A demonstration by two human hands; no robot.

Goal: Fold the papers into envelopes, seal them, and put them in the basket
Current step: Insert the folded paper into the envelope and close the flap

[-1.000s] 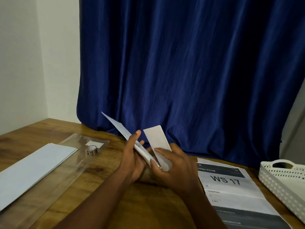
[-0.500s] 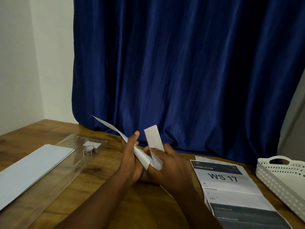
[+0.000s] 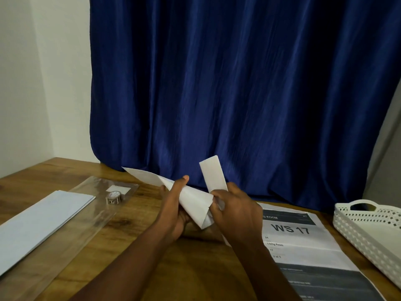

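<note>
A: What's the paper look like rn?

B: White folded paper (image 3: pixel 191 200), partly creased, held up off the wooden table (image 3: pixel 134 253). One long pointed flap runs up-left to a tip in front of the blue curtain (image 3: pixel 227 83). A narrow strip sticks up on the right side, tilted a bit. Lower end is a folded corner btw the two hands.

A: Hands?

B: Left hand (image 3: pixel 173 211) grips the paper from underneath/left, thumb up over the flap's top face, fingers curled behind. Right hand (image 3: pixel 235 210) pinches the base of the upright strip, fingers bent round it, just right of the folded corner. Both hands touching the paper, close together, mid-frame.

A: Basket?

B: White perforated basket (image 3: pixel 368 227) far right on the table, well apart from the hands. Can't tell what's in it.

A: Other stuff?

B: Stack of white sheets (image 3: pixel 41 220) at left, beside a clear plastic sleeve (image 3: pixel 86 224) w/ a small tape roll (image 3: pixel 113 198) on it. Printed sheet reading "WS 17" (image 3: pixel 303 240) lies flat under/right of the right forearm.
</note>
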